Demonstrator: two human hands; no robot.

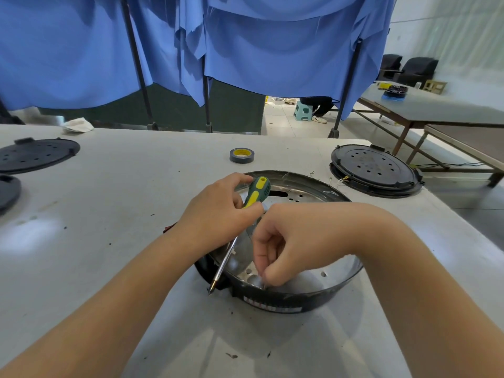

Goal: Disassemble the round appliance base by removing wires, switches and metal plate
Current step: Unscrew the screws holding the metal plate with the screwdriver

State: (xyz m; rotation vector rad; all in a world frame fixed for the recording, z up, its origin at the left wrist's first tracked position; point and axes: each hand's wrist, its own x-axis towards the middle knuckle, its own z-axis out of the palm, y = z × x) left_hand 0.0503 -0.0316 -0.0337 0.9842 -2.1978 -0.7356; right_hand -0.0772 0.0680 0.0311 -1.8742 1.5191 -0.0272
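Right hand (283,241): fingers curled down inside base (313,296), pinching something too small to identify against plate (289,193). Base: on table (122,192), centre-right. Left hand (218,211): over base's left rim, gripping screwdriver (255,193), shaft slanting across rim. Tape (242,155): behind base. Black discs (375,170): right and far left of base.

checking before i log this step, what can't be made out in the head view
- What the right hand pinches inside the round base: its curled fingers cover it.
- The metal plate: both hands hide its middle.
- The screwdriver tip: too small and dark at the rim to read.
- The label on the base wall: blurred.
- The black disc at left: cut off by the frame edge.
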